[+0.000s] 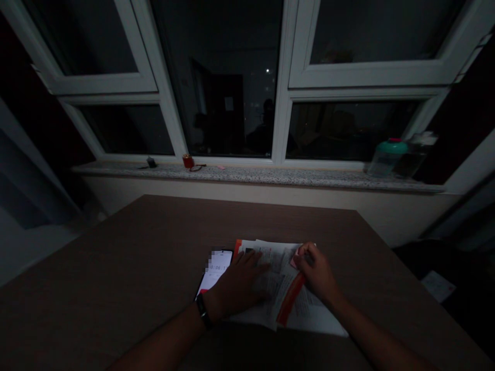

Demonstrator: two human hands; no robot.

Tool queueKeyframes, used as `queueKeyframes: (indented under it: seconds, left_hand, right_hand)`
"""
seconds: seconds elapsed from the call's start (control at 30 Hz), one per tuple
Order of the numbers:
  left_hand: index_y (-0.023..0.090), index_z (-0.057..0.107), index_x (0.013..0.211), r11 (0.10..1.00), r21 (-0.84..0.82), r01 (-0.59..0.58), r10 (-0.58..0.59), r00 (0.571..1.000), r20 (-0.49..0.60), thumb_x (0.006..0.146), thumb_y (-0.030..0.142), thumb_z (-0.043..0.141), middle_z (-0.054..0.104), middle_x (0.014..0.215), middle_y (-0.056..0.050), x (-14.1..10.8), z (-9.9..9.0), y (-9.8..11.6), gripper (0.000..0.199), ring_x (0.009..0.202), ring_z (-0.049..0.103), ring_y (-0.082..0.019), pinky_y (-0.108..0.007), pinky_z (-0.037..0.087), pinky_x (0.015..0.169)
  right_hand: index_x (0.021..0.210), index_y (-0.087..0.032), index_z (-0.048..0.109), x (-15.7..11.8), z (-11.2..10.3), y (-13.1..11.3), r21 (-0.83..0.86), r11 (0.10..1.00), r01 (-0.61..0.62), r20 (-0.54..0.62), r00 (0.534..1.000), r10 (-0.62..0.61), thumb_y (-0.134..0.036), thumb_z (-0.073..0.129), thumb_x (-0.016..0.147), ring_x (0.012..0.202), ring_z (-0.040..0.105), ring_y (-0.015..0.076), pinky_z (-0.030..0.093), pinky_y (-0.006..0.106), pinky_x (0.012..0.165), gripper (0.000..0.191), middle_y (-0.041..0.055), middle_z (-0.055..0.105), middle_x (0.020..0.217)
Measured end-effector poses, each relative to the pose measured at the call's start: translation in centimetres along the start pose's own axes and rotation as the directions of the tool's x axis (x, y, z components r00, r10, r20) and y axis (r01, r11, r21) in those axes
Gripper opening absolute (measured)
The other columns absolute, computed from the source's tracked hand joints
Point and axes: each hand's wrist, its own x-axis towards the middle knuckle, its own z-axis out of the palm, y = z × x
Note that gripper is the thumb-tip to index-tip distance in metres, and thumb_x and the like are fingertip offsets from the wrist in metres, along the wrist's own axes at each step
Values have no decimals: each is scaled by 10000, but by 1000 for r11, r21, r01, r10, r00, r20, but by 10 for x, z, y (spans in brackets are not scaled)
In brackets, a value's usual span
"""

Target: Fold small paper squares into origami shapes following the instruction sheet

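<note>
The left hand [242,284] is lying flat over the printed papers [280,262], its fingers spread wide and gripping nothing, while the right hand [317,270] is closing its thumb and fingers around a small pink thing [295,259] at the right part of these papers. The light is poor, so I cannot say surely what this pink thing is. The papers are resting on the brown table [174,219], and a lit phone [214,265] is lying just beside them, on the left. If the right hand is pushing hard while the left is pressing too lightly, the papers could be sliding or creasing; a careless left hand could be knocking the phone.
</note>
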Motion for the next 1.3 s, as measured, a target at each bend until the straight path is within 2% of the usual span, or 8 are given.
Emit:
queueKeyframes:
  seconds: [0.23,0.4,0.47,0.6,0.8,0.93,1.13,1.3]
  left_hand:
    - [328,431,1440,997,25,-68,69,997,-23,887,162,646,393,1521,-73,1,1,-3,616,1407,331,-325,-585,254,1145]
    - [332,409,1457,982,-25,-185,185,983,9,963,43,450,450,1495,-32,3,-4,0,574,1365,410,-235,-448,353,1127]
    - [312,402,1468,977,-30,-210,211,977,22,962,34,428,454,1493,-45,2,-4,1,577,1375,402,-237,-429,368,1122]
    - [305,378,1485,981,-7,-193,193,981,24,999,159,483,449,1493,-64,0,-2,3,517,1384,385,-277,-474,358,1126]
    - [303,474,1421,989,-20,-143,144,988,55,925,360,662,425,1509,-80,-1,2,4,533,1385,366,-348,-535,349,1110]
    - [310,469,1425,989,-33,-145,146,989,24,944,446,619,407,1525,-79,-2,6,5,522,1408,347,-332,-540,292,1139]
    - [272,452,1438,985,-26,-171,171,985,27,947,470,605,382,1541,-106,-2,6,6,551,1420,335,-329,-535,256,1157]
    - [267,447,1441,989,-12,-144,145,988,59,914,437,666,374,1547,-111,-1,3,9,596,1411,346,-344,-536,297,1137]
  right_hand:
    - [814,-237,489,-4,1,3,-9,999,31,75,997,-30,-323,547,874,714,604,189,433,283,618,120,34,671,840]
    - [765,-235,482,-3,1,7,5,999,36,23,999,-36,-340,542,889,713,588,191,439,294,650,174,21,636,758]
    - [769,-233,487,-1,-1,7,30,999,12,55,998,-14,-336,544,888,690,587,187,439,293,640,167,14,638,740]
    - [763,-228,508,4,-8,8,4,999,-36,166,985,35,-304,580,844,642,584,176,425,276,591,132,-3,642,711]
    - [757,-229,513,9,-17,-2,-81,995,-50,181,981,64,-250,577,795,601,569,161,399,254,551,78,-27,612,659]
    - [727,-230,531,9,-22,-8,-171,985,-36,169,983,66,-211,596,737,571,552,154,384,248,531,69,-41,579,613]
    - [757,-233,536,1,-25,-16,-196,979,-61,176,980,96,-292,606,787,573,542,161,380,257,531,96,-35,579,625]
    - [775,-233,540,-5,-16,4,-190,980,-53,99,992,73,-299,562,834,572,540,164,385,261,535,92,-31,568,625]
